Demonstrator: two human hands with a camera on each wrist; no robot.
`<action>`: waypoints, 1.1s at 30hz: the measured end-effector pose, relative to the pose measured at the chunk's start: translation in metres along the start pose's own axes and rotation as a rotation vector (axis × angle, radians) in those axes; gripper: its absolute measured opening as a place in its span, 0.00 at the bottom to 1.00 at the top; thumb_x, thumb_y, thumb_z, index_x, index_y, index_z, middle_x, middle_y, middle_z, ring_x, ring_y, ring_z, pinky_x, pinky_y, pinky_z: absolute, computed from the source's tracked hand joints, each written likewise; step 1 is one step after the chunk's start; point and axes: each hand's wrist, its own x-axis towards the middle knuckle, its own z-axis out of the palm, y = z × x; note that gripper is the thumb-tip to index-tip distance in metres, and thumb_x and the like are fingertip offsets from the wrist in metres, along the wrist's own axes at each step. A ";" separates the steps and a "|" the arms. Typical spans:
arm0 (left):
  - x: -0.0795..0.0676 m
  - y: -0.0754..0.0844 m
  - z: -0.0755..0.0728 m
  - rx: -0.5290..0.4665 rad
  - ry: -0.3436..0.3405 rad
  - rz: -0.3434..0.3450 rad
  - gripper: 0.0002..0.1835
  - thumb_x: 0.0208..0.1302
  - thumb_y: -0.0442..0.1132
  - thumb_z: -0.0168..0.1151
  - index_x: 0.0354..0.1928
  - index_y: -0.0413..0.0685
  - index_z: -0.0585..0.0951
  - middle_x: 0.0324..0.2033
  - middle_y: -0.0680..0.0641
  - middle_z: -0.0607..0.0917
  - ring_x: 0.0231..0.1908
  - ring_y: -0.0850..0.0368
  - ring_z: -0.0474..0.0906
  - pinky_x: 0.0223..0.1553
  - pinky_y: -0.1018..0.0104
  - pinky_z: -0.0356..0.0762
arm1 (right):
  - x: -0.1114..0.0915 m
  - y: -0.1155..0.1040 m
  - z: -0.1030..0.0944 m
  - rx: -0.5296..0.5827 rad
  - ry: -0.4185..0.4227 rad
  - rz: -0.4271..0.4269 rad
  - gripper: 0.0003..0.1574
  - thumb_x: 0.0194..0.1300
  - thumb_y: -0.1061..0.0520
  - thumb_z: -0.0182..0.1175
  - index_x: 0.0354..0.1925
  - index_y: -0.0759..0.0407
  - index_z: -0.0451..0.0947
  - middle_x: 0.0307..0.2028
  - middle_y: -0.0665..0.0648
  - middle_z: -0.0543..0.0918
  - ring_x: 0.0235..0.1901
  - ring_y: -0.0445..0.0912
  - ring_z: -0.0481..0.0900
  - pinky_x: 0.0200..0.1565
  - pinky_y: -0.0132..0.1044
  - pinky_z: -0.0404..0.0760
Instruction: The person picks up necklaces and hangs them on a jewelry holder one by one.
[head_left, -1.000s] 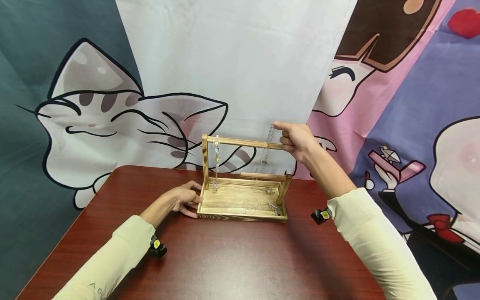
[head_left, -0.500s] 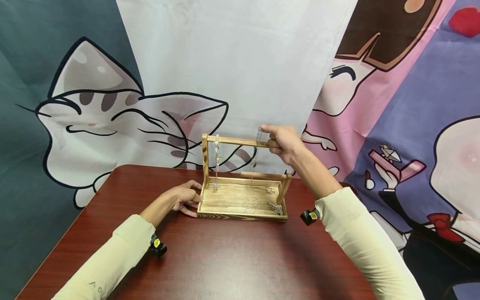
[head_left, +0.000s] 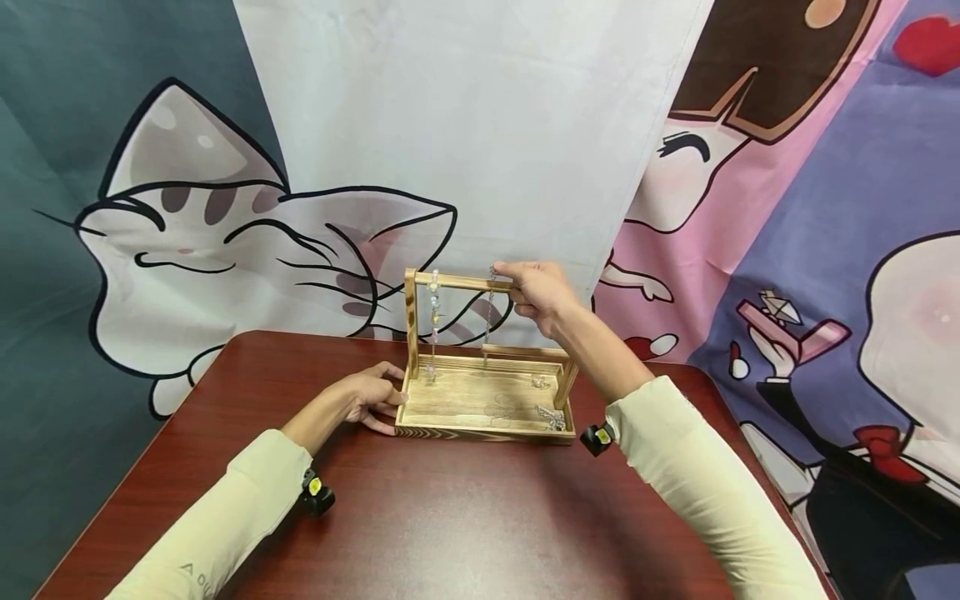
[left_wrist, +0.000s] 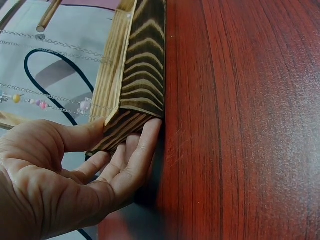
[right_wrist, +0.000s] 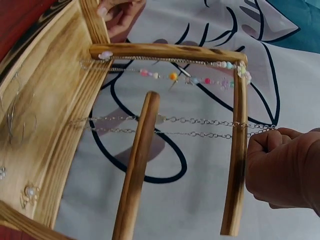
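A wooden jewelry stand (head_left: 457, 403) with a tray base sits on the table. My left hand (head_left: 369, 395) grips the tray's left end; in the left wrist view its thumb lies at the rim and the fingers at the end wall. My right hand (head_left: 543, 292) pinches a silver chain necklace (right_wrist: 200, 121) at its top, right at the upper bar (right_wrist: 239, 150). The chain hangs down in two strands past the lower bar (right_wrist: 136, 175). Further left on the upper bar hangs a necklace of colored beads (head_left: 434, 310).
Inside the tray lie thin wire hoops (right_wrist: 21, 120), a small ornament with a pearl-like bead (right_wrist: 30, 192) and a silver jewelry pile (head_left: 552, 418). The reddish-brown table (head_left: 450, 517) extends toward me. A printed cartoon cloth (head_left: 480, 150) hangs close behind.
My right hand has moved left along the upper bar and slightly down, carrying the chain necklace toward the beaded one. My left hand has stayed at the tray's end.
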 end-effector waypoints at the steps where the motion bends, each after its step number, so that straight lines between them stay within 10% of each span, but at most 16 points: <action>1: 0.000 -0.001 0.000 0.000 0.002 0.000 0.31 0.82 0.28 0.60 0.78 0.44 0.59 0.46 0.36 0.87 0.44 0.48 0.89 0.42 0.47 0.98 | 0.000 0.001 0.003 -0.007 -0.002 -0.004 0.12 0.84 0.56 0.65 0.39 0.56 0.89 0.19 0.42 0.69 0.14 0.34 0.53 0.17 0.25 0.52; 9: 0.003 0.000 0.001 -0.001 -0.006 -0.005 0.30 0.82 0.28 0.59 0.77 0.44 0.59 0.46 0.36 0.87 0.44 0.48 0.89 0.43 0.47 0.98 | 0.001 0.013 0.018 -0.058 0.025 -0.006 0.21 0.84 0.56 0.65 0.64 0.70 0.86 0.39 0.48 0.85 0.15 0.34 0.53 0.18 0.24 0.52; 14: 0.002 0.000 0.000 -0.003 -0.004 -0.006 0.30 0.82 0.28 0.59 0.77 0.44 0.59 0.45 0.37 0.87 0.43 0.48 0.89 0.43 0.46 0.98 | 0.001 0.018 0.029 -0.095 0.038 -0.033 0.20 0.84 0.55 0.66 0.63 0.68 0.87 0.58 0.50 0.86 0.14 0.33 0.53 0.18 0.25 0.53; 20: 0.002 0.000 -0.001 -0.004 -0.001 -0.006 0.30 0.82 0.28 0.59 0.77 0.44 0.59 0.44 0.38 0.86 0.43 0.49 0.88 0.43 0.47 0.98 | 0.004 0.026 0.038 -0.119 0.049 -0.067 0.16 0.83 0.53 0.67 0.56 0.63 0.91 0.35 0.40 0.86 0.12 0.34 0.53 0.17 0.26 0.53; 26: 0.001 0.000 -0.001 -0.002 0.003 -0.009 0.30 0.82 0.28 0.59 0.78 0.44 0.59 0.45 0.37 0.86 0.44 0.48 0.88 0.43 0.46 0.98 | 0.006 0.032 0.042 -0.146 0.061 -0.094 0.17 0.84 0.54 0.66 0.59 0.63 0.91 0.11 0.40 0.62 0.12 0.34 0.51 0.18 0.26 0.52; 33: 0.001 0.000 -0.001 -0.005 0.007 -0.011 0.31 0.82 0.28 0.59 0.79 0.44 0.59 0.46 0.37 0.86 0.44 0.48 0.88 0.44 0.45 0.98 | 0.005 0.038 0.042 -0.170 0.080 -0.119 0.16 0.82 0.52 0.69 0.57 0.60 0.92 0.36 0.45 0.87 0.14 0.34 0.56 0.20 0.25 0.57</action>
